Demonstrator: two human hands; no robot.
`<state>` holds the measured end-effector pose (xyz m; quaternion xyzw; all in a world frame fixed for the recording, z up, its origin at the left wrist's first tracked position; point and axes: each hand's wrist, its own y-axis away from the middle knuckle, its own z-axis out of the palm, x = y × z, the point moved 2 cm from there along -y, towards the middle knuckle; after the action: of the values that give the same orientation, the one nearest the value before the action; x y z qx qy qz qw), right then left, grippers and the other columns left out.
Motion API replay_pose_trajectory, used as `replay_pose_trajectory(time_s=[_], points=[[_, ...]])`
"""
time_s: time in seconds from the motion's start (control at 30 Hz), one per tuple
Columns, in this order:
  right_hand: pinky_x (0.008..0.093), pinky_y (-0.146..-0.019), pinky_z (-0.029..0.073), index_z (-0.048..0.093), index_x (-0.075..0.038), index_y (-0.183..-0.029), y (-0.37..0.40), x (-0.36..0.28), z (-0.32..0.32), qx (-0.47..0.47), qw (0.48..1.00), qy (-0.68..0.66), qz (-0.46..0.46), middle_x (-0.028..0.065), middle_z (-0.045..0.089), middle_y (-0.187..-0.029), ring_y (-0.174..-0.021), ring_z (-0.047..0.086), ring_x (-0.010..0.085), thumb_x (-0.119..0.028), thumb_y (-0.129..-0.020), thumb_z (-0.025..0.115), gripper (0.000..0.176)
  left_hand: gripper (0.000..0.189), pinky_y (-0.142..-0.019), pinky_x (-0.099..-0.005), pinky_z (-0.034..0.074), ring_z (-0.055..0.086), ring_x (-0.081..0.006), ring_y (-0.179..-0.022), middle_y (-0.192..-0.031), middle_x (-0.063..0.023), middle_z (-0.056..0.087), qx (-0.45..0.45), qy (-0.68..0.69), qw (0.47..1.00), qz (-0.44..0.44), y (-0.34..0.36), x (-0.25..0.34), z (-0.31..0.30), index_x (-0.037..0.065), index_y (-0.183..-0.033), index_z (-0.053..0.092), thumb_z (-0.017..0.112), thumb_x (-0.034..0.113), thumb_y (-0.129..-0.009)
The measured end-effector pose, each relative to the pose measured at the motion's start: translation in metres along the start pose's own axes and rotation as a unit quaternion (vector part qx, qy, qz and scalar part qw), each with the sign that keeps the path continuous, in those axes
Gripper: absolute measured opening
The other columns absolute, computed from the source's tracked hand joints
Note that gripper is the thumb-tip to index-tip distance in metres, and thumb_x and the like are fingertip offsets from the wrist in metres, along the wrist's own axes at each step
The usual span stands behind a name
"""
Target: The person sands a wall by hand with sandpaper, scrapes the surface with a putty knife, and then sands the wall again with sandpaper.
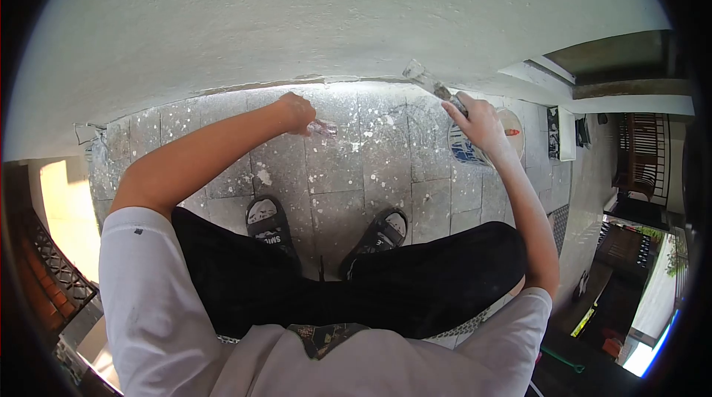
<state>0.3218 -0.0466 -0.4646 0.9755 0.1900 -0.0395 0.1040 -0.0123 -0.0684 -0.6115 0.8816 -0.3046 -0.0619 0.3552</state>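
My right hand [480,124] is closed around the handle of a putty knife [426,80]. Its blade, smeared with white, points up and left towards the foot of the pale wall [356,19]. Below that hand, partly covered by it, stands a white bucket [466,146] with blue print; a red-orange handle [512,132] shows at its top. My left hand [297,113] is curled near the wall base, fingers wrapped round a short whitish object [323,128] with a pinkish tint. Most of this object is hidden in the fist, and I cannot tell its kind.
Grey floor tiles [334,167] spattered with white lie between the wall and my sandals [268,223]. A white box-like item [566,134] stands right of the bucket. Farther right are dark wooden furniture [639,149] and a window recess [615,60] in the wall.
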Motion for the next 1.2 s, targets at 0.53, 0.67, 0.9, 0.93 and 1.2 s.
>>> replay_pose_trajectory(time_s=[0.53,0.67,0.9,0.93,1.2], points=[[0.0402,-0.108,0.032,0.016,-0.001,-0.149,-0.006,-0.047,0.083,-0.248,0.882,-0.4,-0.01,0.0254,0.036,-0.145,-0.132,0.039,0.0346,-0.065,-0.09,0.044,0.091,0.057,-0.075,-0.0332,0.049,0.063,-0.0191,-0.086,-0.083,-0.0099,0.06,-0.041,0.578,0.81,0.086,-0.008,0.013,-0.037,0.001,-0.088,0.057,0.048,0.057,-0.091],[0.0413,-0.114,0.02,0.009,0.002,-0.149,-0.033,-0.107,0.089,-0.147,0.84,-0.521,-0.037,0.0274,0.022,-0.15,-0.141,0.021,0.0341,-0.062,-0.093,0.04,0.09,0.037,-0.067,-0.0291,0.045,0.053,-0.0144,-0.069,-0.074,-0.0026,0.051,-0.034,0.583,0.797,0.15,-0.015,0.02,-0.048,0.007,-0.08,0.053,0.049,0.041,-0.092],[0.0411,-0.107,0.032,0.024,0.003,-0.145,-0.075,-0.139,0.124,0.076,0.869,-0.489,0.024,0.0245,0.029,-0.144,-0.13,0.038,0.0324,-0.055,-0.095,0.045,0.08,0.018,-0.063,-0.0253,0.043,0.044,-0.0088,-0.064,-0.073,0.0023,0.045,-0.054,0.615,0.77,0.159,-0.008,0.007,-0.067,0.01,-0.085,0.049,0.05,0.027,-0.091],[0.0396,-0.1,0.037,0.029,0.003,-0.14,-0.079,-0.14,0.127,0.048,0.818,-0.571,0.041,0.0238,0.032,-0.14,-0.123,0.043,0.0299,-0.054,-0.094,0.046,0.075,0.017,-0.064,-0.0258,0.044,0.046,-0.0096,-0.066,-0.074,0.0017,0.047,-0.049,0.598,0.785,0.152,-0.009,0.004,-0.068,0.009,-0.088,0.051,0.051,0.026,-0.09],[0.0361,-0.081,0.049,0.028,0.004,-0.132,-0.094,-0.166,0.16,-0.031,0.686,-0.723,0.071,0.0246,0.033,-0.134,-0.105,0.051,0.0246,-0.049,-0.091,0.056,0.073,0.024,-0.068,-0.0302,0.046,0.054,-0.015,-0.077,-0.086,-0.0062,0.057,-0.015,0.512,0.85,0.127,-0.034,-0.015,-0.044,0.004,-0.106,0.055,0.055,0.017,-0.086]])
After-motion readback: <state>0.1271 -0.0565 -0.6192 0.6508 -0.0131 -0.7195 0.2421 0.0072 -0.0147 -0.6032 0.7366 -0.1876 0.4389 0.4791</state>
